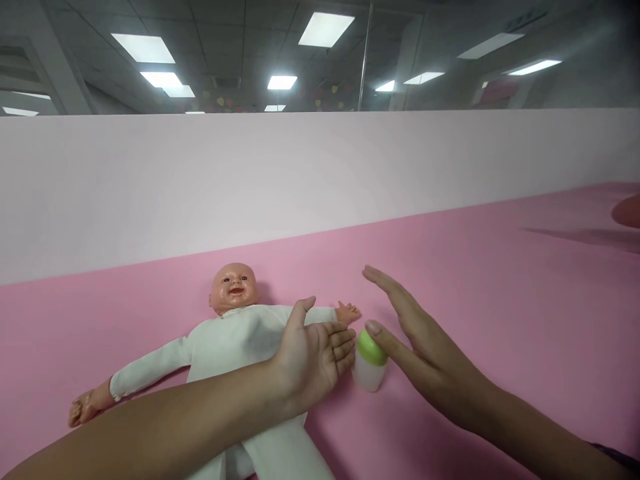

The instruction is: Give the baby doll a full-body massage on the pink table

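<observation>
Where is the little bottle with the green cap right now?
The bottle stands on the pink surface between the left hand and right hand, just right of the baby doll, with the right thumb at its cap.

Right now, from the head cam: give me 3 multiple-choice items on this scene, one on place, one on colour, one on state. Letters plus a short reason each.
1. Where is the small bottle?
A. On the doll's chest
B. On the pink surface between the two hands
C. Held up in the air

2. What colour is the bottle's cap?
A. Green
B. Blue
C. Red

3. How are the left hand and right hand?
A. Both clenched into fists
B. Both open with fingers extended
C. One gripping the doll's arm

Answers:
1 B: it stands on the pink surface, just right of the doll, with a hand on either side.
2 A: the cap is bright green over a whitish body.
3 B: both palms are open, fingers stretched out; the right thumb is at the cap, and neither hand is closed around anything.
</observation>
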`<state>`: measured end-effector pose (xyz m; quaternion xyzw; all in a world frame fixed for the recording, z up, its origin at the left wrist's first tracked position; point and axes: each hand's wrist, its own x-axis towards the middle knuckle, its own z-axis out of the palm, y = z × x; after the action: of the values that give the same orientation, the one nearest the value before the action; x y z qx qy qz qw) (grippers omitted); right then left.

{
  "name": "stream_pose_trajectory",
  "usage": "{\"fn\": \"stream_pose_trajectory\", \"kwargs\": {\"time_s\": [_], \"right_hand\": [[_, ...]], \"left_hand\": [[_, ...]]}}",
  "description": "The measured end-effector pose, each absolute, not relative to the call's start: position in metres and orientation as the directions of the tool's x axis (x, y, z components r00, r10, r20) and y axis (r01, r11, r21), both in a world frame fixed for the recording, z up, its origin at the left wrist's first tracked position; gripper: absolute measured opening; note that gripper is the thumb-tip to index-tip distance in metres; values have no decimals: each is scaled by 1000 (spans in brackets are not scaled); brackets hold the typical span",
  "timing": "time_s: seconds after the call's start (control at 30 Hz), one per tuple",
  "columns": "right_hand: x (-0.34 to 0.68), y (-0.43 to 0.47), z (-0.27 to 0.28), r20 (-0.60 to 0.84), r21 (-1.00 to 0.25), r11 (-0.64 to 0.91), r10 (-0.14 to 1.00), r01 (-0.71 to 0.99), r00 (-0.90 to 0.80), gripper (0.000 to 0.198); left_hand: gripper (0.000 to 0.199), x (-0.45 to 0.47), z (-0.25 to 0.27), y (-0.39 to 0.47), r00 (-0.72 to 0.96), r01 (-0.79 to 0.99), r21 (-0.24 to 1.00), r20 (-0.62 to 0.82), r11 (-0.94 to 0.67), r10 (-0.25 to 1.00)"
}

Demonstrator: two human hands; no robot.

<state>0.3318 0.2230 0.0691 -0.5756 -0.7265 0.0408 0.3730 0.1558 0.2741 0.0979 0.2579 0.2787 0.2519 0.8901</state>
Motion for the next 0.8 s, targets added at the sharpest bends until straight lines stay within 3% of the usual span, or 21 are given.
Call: {"fn": "stream_pose_trajectory", "kwargs": {"time_s": [0.2,0.37,0.53,0.6,0.73,0.8], "right_hand": [[323,229,55,407,-383,350,895,855,-184,53],[332,228,58,332,-425,368,913,827,-236,44],[374,237,41,236,-391,46,970,919,51,42],[382,241,39,311,-340,7,945,940,106,44],[339,238,63,669,-256,240,743,936,-7,57],[296,237,82,671,-266,481,715,836,-198,65]], "left_hand": [[84,148,95,276,733,-332,587,-332,738,594],[91,135,92,281,749,-285,618,-333,733,573],[92,111,95,287,704,-322,657,-314,681,636],[89,101,97,288,666,-370,665,-297,649,684],[79,110,95,279,626,-389,737,-228,552,746],[77,136,94,267,590,-332,834,-181,441,787]]}}
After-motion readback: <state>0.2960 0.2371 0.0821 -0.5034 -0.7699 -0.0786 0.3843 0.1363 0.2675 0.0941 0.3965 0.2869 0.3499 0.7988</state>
